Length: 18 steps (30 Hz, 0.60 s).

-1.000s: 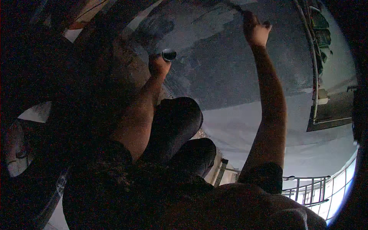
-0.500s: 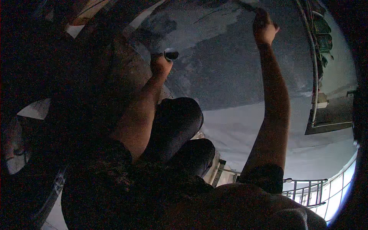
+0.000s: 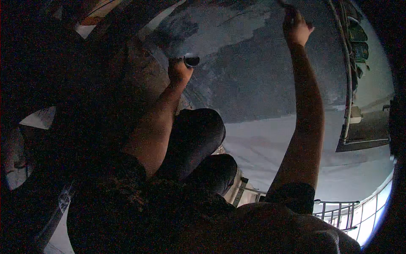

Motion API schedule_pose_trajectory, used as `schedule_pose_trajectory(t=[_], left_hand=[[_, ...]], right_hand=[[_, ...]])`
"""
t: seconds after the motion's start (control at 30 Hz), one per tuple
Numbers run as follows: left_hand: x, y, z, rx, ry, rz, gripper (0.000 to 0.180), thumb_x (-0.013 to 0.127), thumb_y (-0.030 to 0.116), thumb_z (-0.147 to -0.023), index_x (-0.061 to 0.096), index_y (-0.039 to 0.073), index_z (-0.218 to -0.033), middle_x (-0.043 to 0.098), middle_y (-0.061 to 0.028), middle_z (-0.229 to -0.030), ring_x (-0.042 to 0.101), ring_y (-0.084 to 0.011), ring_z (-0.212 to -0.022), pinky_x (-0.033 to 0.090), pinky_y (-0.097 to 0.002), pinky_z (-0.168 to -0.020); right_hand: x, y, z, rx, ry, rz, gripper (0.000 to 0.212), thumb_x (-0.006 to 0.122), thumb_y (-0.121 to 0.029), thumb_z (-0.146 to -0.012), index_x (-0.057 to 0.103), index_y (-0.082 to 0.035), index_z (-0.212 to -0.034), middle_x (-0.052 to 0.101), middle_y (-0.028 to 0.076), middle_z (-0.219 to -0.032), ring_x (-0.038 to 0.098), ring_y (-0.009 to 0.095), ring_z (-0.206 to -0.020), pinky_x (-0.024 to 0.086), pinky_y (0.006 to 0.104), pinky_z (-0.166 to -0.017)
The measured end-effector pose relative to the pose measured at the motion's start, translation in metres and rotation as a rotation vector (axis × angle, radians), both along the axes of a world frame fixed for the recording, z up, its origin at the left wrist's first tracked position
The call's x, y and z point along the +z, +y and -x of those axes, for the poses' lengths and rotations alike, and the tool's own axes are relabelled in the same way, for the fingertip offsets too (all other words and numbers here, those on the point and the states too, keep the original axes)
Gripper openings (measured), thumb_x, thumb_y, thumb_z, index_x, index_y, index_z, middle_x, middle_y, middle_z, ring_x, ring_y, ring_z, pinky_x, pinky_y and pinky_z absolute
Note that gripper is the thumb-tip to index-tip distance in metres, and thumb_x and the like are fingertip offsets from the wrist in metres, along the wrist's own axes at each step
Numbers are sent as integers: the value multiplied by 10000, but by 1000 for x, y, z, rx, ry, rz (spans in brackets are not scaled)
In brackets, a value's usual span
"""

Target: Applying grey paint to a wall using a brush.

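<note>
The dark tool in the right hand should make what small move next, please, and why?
Probably a short leftward stroke over the paler patch: the right hand holds the dark tool near that patch's edge, and the grey surface beside it looks more evenly dark. The tool's tip is not clear, so this is tentative.

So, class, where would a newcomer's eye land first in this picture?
Probably on the bright gridded patch at the lower right rim, glaring amid the dark. Next, the broad dark-grey area at upper centre, where the right grip holds a thin dark tool, too dim to name. By its left edge, the left grip holds a cup-like thing with a pale rim.
</note>
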State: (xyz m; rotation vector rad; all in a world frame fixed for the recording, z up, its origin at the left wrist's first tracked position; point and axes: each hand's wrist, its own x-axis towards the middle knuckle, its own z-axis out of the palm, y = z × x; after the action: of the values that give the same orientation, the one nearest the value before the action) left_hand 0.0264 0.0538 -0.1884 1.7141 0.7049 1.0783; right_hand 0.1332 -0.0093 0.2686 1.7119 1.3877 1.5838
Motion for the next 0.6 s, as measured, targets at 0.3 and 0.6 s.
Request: schedule_pose_trajectory(t=[0.3, 0.6], left_hand=[[-18, -12, -48, 22, 23, -10, 264, 745, 237, -676, 656, 35, -822, 622, -167, -785, 616, -366, -785, 513, -458, -674], [-37, -9, -49, -45, 9, 73, 306, 722, 243, -691, 646, 34, -900, 617, -172, -868, 611, -360, -840, 506, -450, -730]], right_hand=[[29, -8, -12, -295, -111, -17, 321, 501, -293, -890, 531, -249, -1206, 641, 33, -1067, 616, 251, -973, 292, 613, -940], [6, 52, 88, -323, 241, -246, 270, 453, -262, -938, 606, -130, -1118, 645, 158, -1066, 572, 349, -1040, 293, 527, -999]])
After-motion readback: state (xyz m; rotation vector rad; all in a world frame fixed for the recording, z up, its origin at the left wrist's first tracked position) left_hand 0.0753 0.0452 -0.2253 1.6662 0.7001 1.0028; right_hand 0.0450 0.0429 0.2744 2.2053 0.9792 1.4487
